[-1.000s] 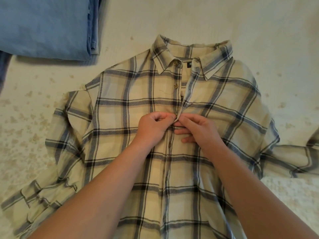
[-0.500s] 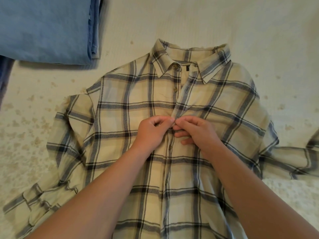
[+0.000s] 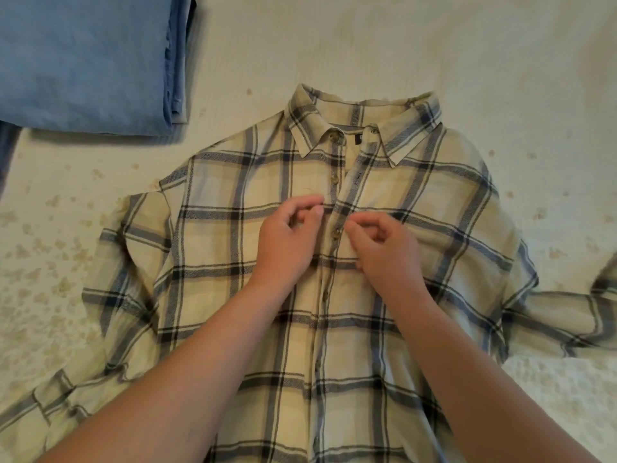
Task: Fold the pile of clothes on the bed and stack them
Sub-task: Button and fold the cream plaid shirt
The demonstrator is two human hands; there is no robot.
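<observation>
A cream, blue and black plaid shirt (image 3: 233, 262) lies face up on the bed, collar away from me and sleeves spread to both sides. Its front is buttoned up to a button (image 3: 335, 232) at chest height, and the placket above that lies open to the collar. My left hand (image 3: 288, 242) hovers just left of that button and my right hand (image 3: 387, 255) just right of it. On both hands the fingers are loosely curled and hold nothing. My forearms cover part of the lower shirt.
A stack of folded blue garments (image 3: 86, 61) sits at the far left on the cream bedspread (image 3: 434, 45). The shirt's right sleeve (image 3: 567, 315) reaches toward the right edge of view, and the left sleeve (image 3: 50, 406) bunches at the lower left.
Both hands were pinching the placket together at the button. They have let go and drawn apart sideways, leaving the button fastened between them.
</observation>
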